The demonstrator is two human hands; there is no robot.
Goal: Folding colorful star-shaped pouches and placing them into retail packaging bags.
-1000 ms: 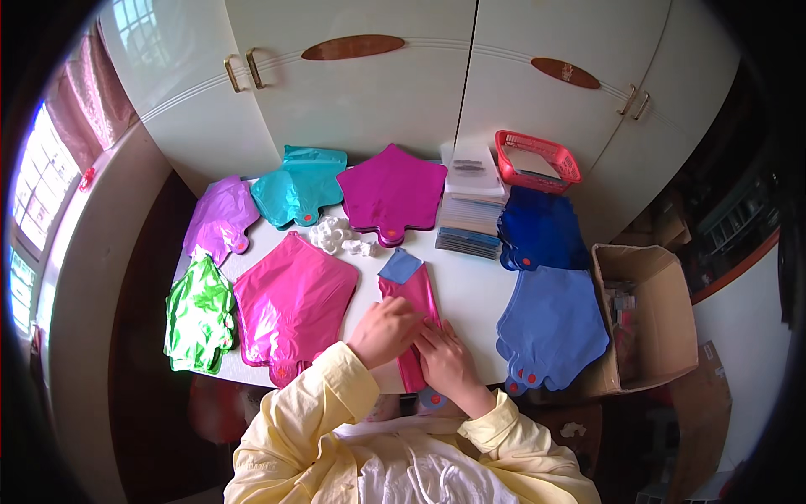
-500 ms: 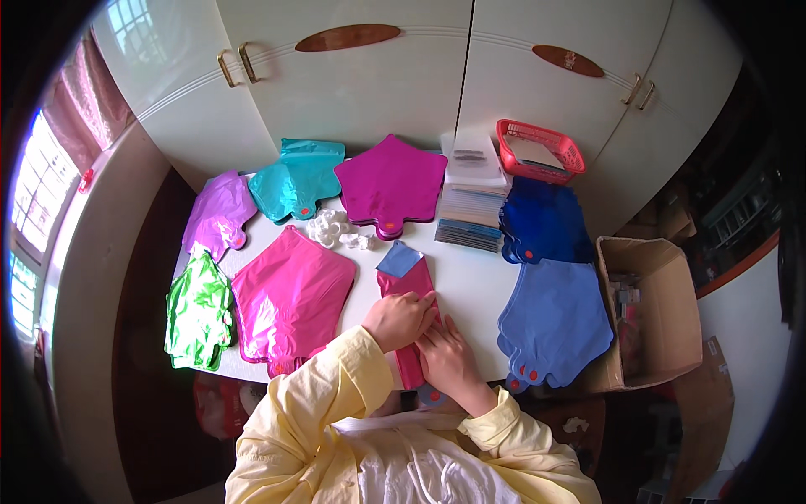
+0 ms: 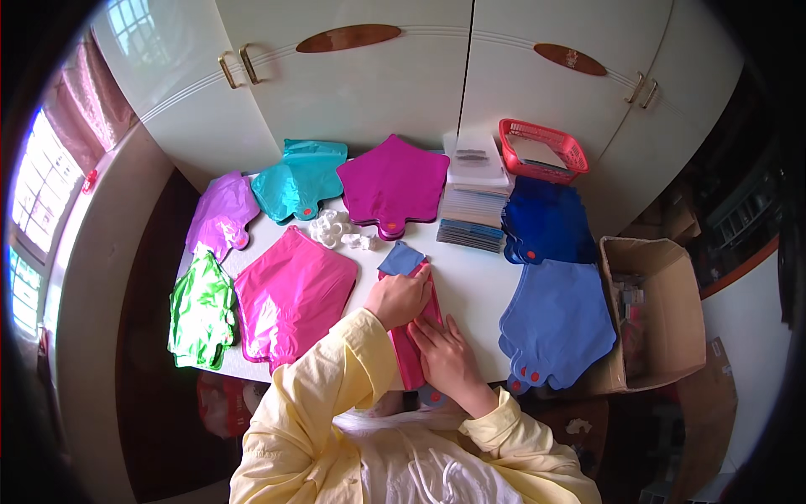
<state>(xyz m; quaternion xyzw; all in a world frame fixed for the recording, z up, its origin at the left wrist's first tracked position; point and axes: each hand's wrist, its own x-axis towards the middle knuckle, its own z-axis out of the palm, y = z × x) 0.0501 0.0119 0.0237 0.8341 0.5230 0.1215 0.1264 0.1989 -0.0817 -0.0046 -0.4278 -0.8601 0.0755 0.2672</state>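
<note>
Folded strip of shiny pink foil (image 3: 407, 361) lies lengthwise on the white table (image 3: 470, 290), directly beneath the left hand (image 3: 397, 300) and the right hand (image 3: 449, 357). The left grip has its fingers curled down onto the strip's far half; whether they pinch the foil, I cannot tell. The right grip is unclenched, its fingers spread and resting on the near half. Just beyond the left grip, 1 matte blue-grey foil square (image 3: 401, 258) covers the strip's far end; on the near side of the right grip, 1 rounded blue-grey tab (image 3: 431, 396) pokes out.

To the left of the left grip are a glossy pink star-shaped foil pile (image 3: 294, 294) and, farther off, a crinkled bright green foil pile (image 3: 201, 311). Beyond that grip sit crumpled white bits (image 3: 330, 227) and a magenta star-shaped foil stack (image 3: 393, 185). To the right of the right grip is a pale blue foil stack (image 3: 558, 323), with an open brown cardboard box (image 3: 663, 315) past it. Well beyond, toward the far right, stands a red plastic basket (image 3: 541, 173).
</note>
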